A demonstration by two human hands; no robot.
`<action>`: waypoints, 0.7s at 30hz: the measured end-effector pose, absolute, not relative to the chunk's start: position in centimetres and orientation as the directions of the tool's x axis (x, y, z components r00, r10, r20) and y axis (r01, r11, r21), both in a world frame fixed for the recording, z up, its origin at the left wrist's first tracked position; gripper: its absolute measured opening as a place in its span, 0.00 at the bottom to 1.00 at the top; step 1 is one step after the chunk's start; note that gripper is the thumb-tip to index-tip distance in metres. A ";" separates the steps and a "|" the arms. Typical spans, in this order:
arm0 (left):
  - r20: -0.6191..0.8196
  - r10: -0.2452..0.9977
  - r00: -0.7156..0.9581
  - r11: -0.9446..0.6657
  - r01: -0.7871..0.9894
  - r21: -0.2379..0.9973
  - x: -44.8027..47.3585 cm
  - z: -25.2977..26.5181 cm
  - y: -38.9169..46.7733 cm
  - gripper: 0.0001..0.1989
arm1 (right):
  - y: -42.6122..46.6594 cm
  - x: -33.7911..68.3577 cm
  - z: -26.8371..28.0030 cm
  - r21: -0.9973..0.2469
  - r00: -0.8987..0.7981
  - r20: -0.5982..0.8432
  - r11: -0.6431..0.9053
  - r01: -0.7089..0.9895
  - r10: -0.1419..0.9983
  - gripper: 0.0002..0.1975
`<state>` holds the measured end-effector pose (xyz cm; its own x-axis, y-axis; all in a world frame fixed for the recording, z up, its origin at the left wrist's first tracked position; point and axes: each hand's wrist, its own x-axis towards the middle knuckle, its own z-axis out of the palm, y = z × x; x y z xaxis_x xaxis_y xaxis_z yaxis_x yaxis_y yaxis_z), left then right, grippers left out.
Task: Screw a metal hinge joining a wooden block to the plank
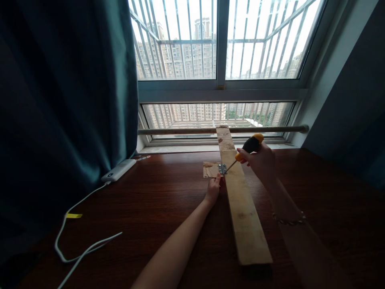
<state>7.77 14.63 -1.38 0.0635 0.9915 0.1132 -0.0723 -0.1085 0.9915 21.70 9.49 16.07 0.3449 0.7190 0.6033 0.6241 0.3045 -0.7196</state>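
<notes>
Hinge (222, 168) sits where the small wood piece (211, 169) meets the long plank (240, 200), just down-left of the right hand (260, 158), its grip closed on the screwdriver (245, 151), while left-hand (214, 188) fingertips press beside it.

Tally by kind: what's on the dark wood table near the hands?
Wood pieces: 2, long plank and small piece
Metal hinge: 1
Screwdriver: 1, in right hand
Power bank: 1
White cable: 1
Total: 6
</notes>
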 end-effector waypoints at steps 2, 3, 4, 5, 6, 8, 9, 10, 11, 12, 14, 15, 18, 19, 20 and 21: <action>0.111 0.992 0.063 -0.106 -0.075 0.991 7.7 -1.4 14.7 0.26 | 9.4 21.6 16.1 -0.768 0.374 0.558 0.292 0.570 0.741 0.18; 0.110 0.992 0.061 -0.106 -0.074 0.992 7.7 -1.4 14.7 0.26 | 9.4 21.5 16.2 -0.783 0.391 0.547 0.288 0.551 0.740 0.18; 0.109 0.992 0.060 -0.105 -0.072 0.992 7.7 -1.4 14.7 0.26 | 9.3 21.4 16.2 -0.790 0.408 0.547 0.288 0.541 0.731 0.19; 0.109 0.992 0.059 -0.104 -0.070 0.992 7.7 -1.4 14.7 0.26 | 9.3 21.3 16.2 -0.792 0.427 0.554 0.293 0.536 0.715 0.19; 0.108 0.993 0.057 -0.104 -0.068 0.992 7.7 -1.4 14.7 0.25 | 9.3 21.2 16.2 -0.791 0.446 0.564 0.302 0.531 0.695 0.19; 0.108 0.993 0.056 -0.104 -0.068 0.992 7.7 -1.4 14.8 0.25 | 9.4 21.1 16.0 -0.798 0.474 0.574 0.326 0.507 0.667 0.20; 0.108 0.992 0.057 -0.105 -0.068 0.992 7.7 -1.4 14.7 0.25 | 9.4 21.0 15.9 -0.804 0.482 0.572 0.336 0.491 0.664 0.20; 0.109 0.993 0.055 -0.105 -0.069 0.992 7.7 -1.3 14.7 0.25 | 9.5 21.0 15.8 -0.808 0.482 0.569 0.342 0.479 0.667 0.21; 0.109 0.993 0.056 -0.105 -0.070 0.992 7.7 -1.3 14.7 0.25 | 9.6 21.0 15.7 -0.810 0.481 0.566 0.343 0.476 0.669 0.21; 0.108 0.993 0.056 -0.104 -0.071 0.992 7.7 -1.2 14.6 0.25 | 9.7 21.0 15.6 -0.809 0.478 0.565 0.339 0.479 0.673 0.22; 0.105 0.993 0.057 -0.101 -0.075 0.992 7.7 -1.0 14.4 0.25 | 9.8 21.0 15.5 -0.808 0.471 0.562 0.328 0.490 0.680 0.22; 0.103 0.993 0.060 -0.098 -0.077 0.992 7.7 -0.9 14.4 0.25 | 9.9 21.0 15.5 -0.808 0.468 0.559 0.324 0.492 0.684 0.23; 0.093 0.993 0.068 -0.088 -0.082 0.993 7.7 -0.6 14.2 0.26 | 10.0 21.2 15.5 -0.816 0.455 0.543 0.316 0.484 0.705 0.23; 0.092 0.993 0.068 -0.086 -0.085 0.993 7.7 -0.5 14.2 0.26 | 10.0 21.3 15.5 -0.821 0.444 0.533 0.312 0.479 0.721 0.23; 0.093 0.994 0.065 -0.087 -0.087 0.992 7.8 -0.5 14.2 0.26 | 10.1 21.5 15.5 -0.826 0.430 0.521 0.307 0.474 0.738 0.23; 0.094 0.994 0.062 -0.088 -0.089 0.992 7.8 -0.5 14.2 0.26 | 10.2 21.7 15.5 -0.829 0.409 0.510 0.305 0.468 0.757 0.23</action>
